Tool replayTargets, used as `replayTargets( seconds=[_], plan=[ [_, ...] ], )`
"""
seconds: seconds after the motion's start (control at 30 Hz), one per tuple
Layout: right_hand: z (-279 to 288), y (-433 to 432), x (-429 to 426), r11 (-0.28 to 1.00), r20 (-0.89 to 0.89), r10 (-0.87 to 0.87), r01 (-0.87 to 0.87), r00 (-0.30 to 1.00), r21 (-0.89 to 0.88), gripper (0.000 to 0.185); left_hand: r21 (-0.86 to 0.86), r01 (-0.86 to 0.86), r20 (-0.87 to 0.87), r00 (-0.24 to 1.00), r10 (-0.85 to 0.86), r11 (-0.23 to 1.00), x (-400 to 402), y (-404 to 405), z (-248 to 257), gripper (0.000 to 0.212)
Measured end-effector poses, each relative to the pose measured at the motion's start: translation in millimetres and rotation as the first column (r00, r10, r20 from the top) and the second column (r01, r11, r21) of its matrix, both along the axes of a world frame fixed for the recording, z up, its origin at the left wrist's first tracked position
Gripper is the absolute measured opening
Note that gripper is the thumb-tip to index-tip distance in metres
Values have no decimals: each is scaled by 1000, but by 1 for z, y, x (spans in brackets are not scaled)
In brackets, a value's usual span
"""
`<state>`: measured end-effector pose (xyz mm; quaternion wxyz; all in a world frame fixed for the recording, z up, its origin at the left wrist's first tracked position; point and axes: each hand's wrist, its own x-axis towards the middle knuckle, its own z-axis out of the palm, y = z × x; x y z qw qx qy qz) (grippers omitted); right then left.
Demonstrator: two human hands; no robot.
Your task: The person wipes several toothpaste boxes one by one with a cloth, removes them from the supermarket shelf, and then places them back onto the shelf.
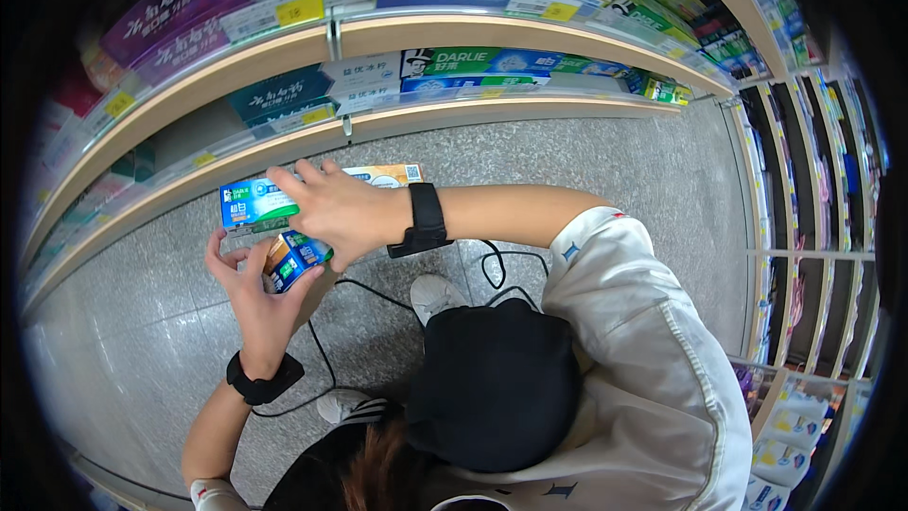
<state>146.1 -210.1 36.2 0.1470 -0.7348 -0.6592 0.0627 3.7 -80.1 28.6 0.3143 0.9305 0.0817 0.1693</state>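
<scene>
My right hand lies over a long Darlie toothpaste box, blue, white and orange, its fingers spread across the top face and its thumb side down by a second box. That second Darlie box, blue, green and orange, is seen end-on below the first. My left hand grips it between thumb and fingers, with some fingertips near the left end of the long box. Part of the second box is hidden under my right hand. Both wrists wear black bands.
Shelves with wooden edges curve across the front, holding toothpaste boxes and yellow price tags. More stocked shelving stands at the right. Black cable loops over the grey tiled floor near white shoes.
</scene>
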Motion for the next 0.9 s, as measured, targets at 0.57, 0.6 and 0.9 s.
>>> replayTargets(
  seconds=[0.57,0.6,0.9],
  plan=[
    [13,-289,71,793,500,-256,475,827,-380,4,-421,-141,-162,984,79,896,-50,46,-14,41],
    [18,-305,79,749,588,-268,549,763,-371,5,-440,-164,-186,979,89,883,-50,46,-14,41],
    [26,-294,142,756,877,-285,654,386,-42,3,-438,-155,-231,971,56,885,-36,35,-5,39]
  ],
)
